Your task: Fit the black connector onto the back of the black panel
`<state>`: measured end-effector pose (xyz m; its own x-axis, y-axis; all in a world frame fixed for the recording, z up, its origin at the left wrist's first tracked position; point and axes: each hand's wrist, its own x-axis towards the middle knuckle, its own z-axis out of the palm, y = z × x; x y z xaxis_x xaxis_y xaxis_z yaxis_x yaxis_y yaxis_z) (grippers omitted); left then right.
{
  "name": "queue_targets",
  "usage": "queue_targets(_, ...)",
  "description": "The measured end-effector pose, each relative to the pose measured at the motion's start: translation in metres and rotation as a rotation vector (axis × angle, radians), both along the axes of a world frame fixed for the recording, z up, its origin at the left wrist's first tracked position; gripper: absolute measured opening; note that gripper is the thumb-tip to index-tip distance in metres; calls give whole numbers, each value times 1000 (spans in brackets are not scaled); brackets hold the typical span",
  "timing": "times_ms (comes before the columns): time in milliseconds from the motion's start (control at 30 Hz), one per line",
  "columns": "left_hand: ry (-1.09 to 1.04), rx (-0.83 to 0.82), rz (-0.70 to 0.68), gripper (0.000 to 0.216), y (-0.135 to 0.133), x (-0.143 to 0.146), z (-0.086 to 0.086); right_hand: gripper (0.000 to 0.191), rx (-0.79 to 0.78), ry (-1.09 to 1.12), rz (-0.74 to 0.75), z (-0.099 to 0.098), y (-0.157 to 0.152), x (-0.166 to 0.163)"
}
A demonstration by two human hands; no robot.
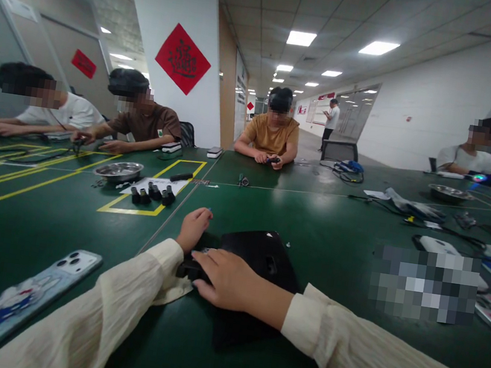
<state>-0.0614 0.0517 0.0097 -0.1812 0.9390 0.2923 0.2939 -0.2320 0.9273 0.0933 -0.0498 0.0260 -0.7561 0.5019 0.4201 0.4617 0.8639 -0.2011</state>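
My left hand (193, 228) is closed just beyond the left edge of a glossy black panel (259, 244). A tiny blue spot shows at its fingertips; what it holds, if anything, I cannot make out. My right hand (229, 279) reaches over the panel, its fingers closed on a small black part (190, 270) beside the panel's left edge. The hand covers much of that part. The panel lies on the green table and has a recessed slot in its upper right. A tiny pale piece (288, 245) rests just past its right corner.
A phone in a blue case (22, 305) lies at left. Farther off are a metal bowl (118, 171), several black cylindrical parts (153, 192) and a dark-handled tool (181, 177). Cables and a white device (450, 255) lie at right. Other people sit around the table.
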Motion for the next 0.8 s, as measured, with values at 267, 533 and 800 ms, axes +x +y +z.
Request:
queue_targets(267, 59, 115, 144, 21, -6, -3, -1, 35, -409, 589, -269, 24, 17, 30)
queue_targets(533, 137, 99, 69, 21, -11, 3, 0, 37, -309, 580, -546, 25, 13, 91)
queue_targets(800, 234, 131, 6, 24, -9, 3, -5, 46, 62, 354, -741, 19, -2, 111)
